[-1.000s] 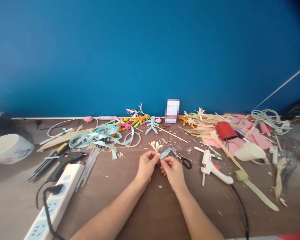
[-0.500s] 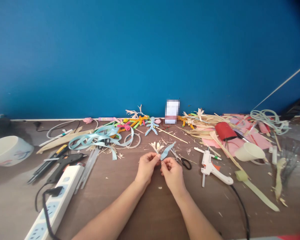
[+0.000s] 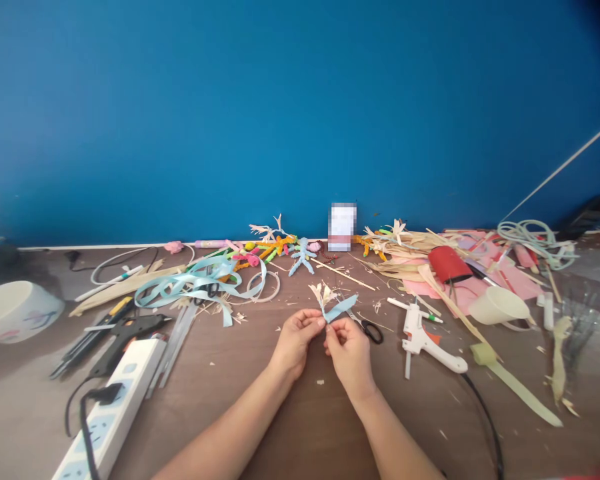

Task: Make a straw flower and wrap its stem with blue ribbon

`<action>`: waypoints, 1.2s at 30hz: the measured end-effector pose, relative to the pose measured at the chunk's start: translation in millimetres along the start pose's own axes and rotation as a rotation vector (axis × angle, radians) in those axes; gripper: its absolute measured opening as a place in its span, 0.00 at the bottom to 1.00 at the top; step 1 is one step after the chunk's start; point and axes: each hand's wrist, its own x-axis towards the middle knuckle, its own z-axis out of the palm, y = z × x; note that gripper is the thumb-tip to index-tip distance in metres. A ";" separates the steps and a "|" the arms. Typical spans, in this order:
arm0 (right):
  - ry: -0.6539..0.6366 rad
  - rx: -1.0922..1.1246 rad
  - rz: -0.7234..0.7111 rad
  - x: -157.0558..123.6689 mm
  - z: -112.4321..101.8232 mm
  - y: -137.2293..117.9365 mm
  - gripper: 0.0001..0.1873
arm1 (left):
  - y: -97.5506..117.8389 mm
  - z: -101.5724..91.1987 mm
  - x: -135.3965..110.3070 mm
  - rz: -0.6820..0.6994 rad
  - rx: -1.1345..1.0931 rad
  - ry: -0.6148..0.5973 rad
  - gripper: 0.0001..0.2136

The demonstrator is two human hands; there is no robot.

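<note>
Pinched between the fingertips of my left hand (image 3: 295,341) is a small handmade flower with cream, strip-like petals (image 3: 322,295) pointing up; its stem is mostly hidden by the fingers. My right hand (image 3: 349,353), closed thumb to forefinger, holds the lower end of a short light-blue ribbon piece (image 3: 342,307) against the flower's base. The ribbon slants up to the right. Just behind the right hand lie scissors with black handles (image 3: 373,332), their blades partly covered by the ribbon and hand.
On the right rests a white glue gun (image 3: 420,337), near a green ribbon roll (image 3: 484,354) and a white cup (image 3: 500,305). To the left are a power strip (image 3: 115,407), a black glue gun (image 3: 130,337), tangled blue ribbon (image 3: 180,287) and a white bowl (image 3: 17,313).
The blue ribbon piece has swung lower to the right and lies closer to the flower's base. The flower has shifted slightly right. Both hands keep their pinch.
</note>
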 end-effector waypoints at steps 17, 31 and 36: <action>-0.033 0.062 0.002 -1.3 -1.0 -0.6 0.09 | 0.7 -0.6 2.4 -0.030 0.005 -0.007 0.10; -0.146 0.274 0.173 3.9 -3.1 -5.5 0.11 | 1.1 -1.3 0.9 0.038 0.101 -0.067 0.07; -0.176 0.371 0.227 4.1 -2.6 -2.3 0.11 | 3.4 -1.6 1.3 0.054 0.159 -0.080 0.06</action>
